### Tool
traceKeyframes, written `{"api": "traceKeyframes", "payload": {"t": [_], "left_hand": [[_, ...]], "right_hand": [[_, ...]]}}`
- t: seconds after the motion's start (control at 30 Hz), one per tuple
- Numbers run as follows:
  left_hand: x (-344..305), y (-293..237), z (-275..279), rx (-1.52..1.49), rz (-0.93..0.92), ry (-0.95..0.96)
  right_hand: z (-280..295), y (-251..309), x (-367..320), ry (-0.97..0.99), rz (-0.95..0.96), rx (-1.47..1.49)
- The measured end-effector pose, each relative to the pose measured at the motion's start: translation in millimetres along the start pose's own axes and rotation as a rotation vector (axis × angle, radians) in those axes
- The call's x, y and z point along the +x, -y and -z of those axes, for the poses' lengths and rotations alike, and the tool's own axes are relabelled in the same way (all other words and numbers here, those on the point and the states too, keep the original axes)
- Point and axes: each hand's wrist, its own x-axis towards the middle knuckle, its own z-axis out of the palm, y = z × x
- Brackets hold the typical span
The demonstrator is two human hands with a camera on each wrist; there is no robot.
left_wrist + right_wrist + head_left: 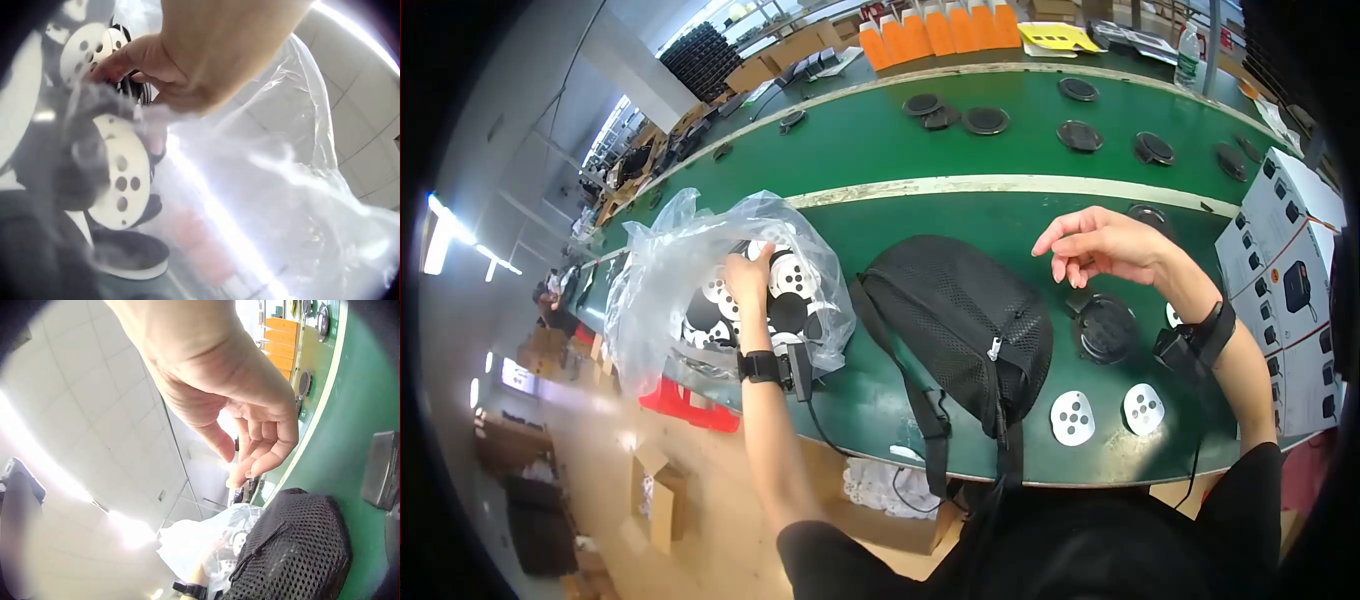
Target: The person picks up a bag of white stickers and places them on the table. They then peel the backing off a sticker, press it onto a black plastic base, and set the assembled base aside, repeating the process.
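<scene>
A clear plastic bag (pixel 640 310) lies on the left of the green table, full of white and black oval pads with holes. My left hand (pixel 747 275) reaches into its mouth, fingertips among the pads (pixel 122 172); the plastic and pads partly hide its fingers, so I cannot tell whether they pinch one. My right hand (pixel 1105 245) hovers over the table's right side, fingers loosely bent and holding nothing. Below it sits a round black device (pixel 1105 328). A black mesh backpack (pixel 960 320) lies between my hands. Two white pads with dark dots, a left one (pixel 1073 418) and a right one (pixel 1143 409), lie near the front edge.
White printed boxes (pixel 1285 290) stand stacked at the right edge. Beyond a pale strip (pixel 1000 184), several round black parts (pixel 985 121) lie on green. Orange dividers (pixel 940 35) and a water bottle (pixel 1188 55) stand farther back. A cardboard box (pixel 662 500) is on the floor.
</scene>
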Motion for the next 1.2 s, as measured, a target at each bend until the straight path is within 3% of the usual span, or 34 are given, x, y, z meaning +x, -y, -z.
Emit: {"api": "traceKeyframes", "payload": {"t": [0.17,0.2,0.3,0.33,0.43,0.5,0.57,0.63,0.8,0.9,0.97,1.03,1.1,1.17,1.2], "left_hand": [[-4,-11,-14,-0.177,-0.117,-0.275],[8,-8,-31,-0.254,-0.121,-0.406],[4,-21,-14,-0.317,-0.15,-0.202],[4,-19,-18,-0.316,-0.139,-0.312],[13,10,-17,-0.751,-0.175,-0.249],[35,42,-17,-0.807,-0.05,-0.108],[30,50,3,-1.071,0.155,-0.024],[13,50,28,-1.216,0.113,0.012],[-38,39,62,-1.148,0.146,-0.076],[-59,41,60,-1.25,0.095,0.135],[-78,30,54,-1.265,-0.046,0.314],[-78,29,37,-0.92,-0.157,0.454],[-77,16,16,-0.255,-0.394,0.108],[-56,17,2,-0.033,-0.643,-0.081],[-47,12,4,-0.128,-0.529,0.146]], "right_hand": [[4,-7,-9,-0.059,0.021,0.024],[6,-9,-10,-0.06,0.021,0.031],[6,-15,-17,-0.055,0.018,0.052],[6,-16,-19,-0.054,0.025,0.058],[6,-18,-30,-0.087,0.017,0.081],[9,-21,-30,-0.101,0.046,0.091],[9,-22,-29,-0.099,0.054,0.095],[8,-24,-26,-0.099,0.031,0.09],[5,-26,-23,-0.081,-0.004,0.104],[7,-29,-20,-0.07,-0.006,0.1],[7,-31,-19,-0.061,-0.014,0.106],[7,-32,-17,-0.06,-0.016,0.103],[6,-33,-15,-0.058,-0.02,0.088],[2,-31,-17,-0.055,-0.015,0.086],[1,-30,-19,-0.059,-0.009,0.086]]}}
